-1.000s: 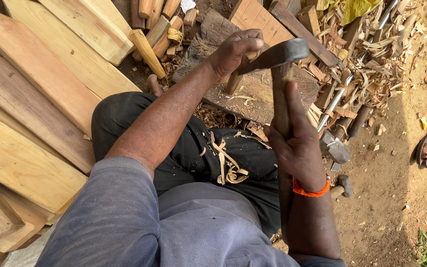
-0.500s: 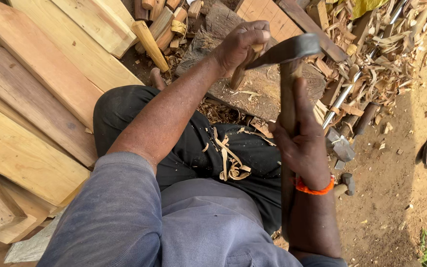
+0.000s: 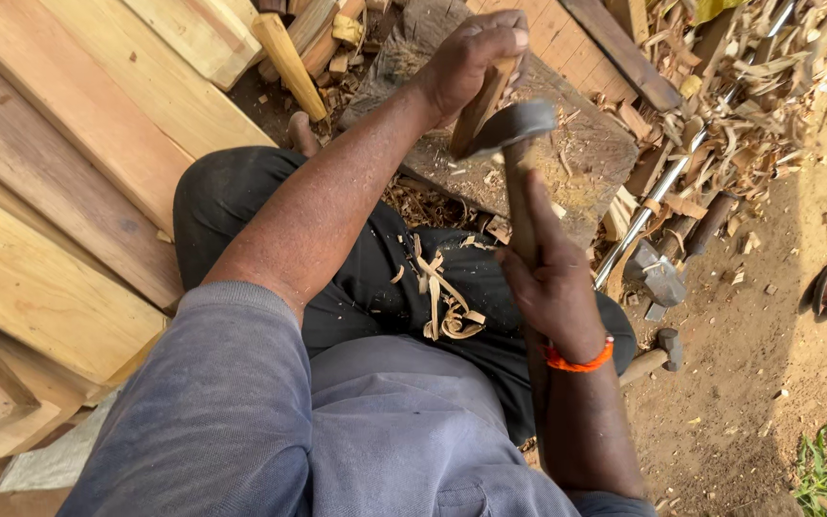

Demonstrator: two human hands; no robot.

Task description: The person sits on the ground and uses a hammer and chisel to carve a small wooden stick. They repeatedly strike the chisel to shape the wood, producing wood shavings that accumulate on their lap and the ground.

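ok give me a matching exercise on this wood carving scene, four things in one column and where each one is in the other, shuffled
Things:
1. short pale wooden stick
2. dark metal adze head on a wooden handle
3. orange wristband
4. curled pale wood shavings

Places:
A. on the black trousers over the lap
B. around the right wrist
C. held upright on the block by the left hand
D. gripped by the right hand, head against the stick

Pairs: 1-C, 2-D, 3-B, 4-A

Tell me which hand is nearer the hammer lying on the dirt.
Right. The right hand, gripping the adze handle, sits just left of the hammer; the left hand holds a wood piece farther up.
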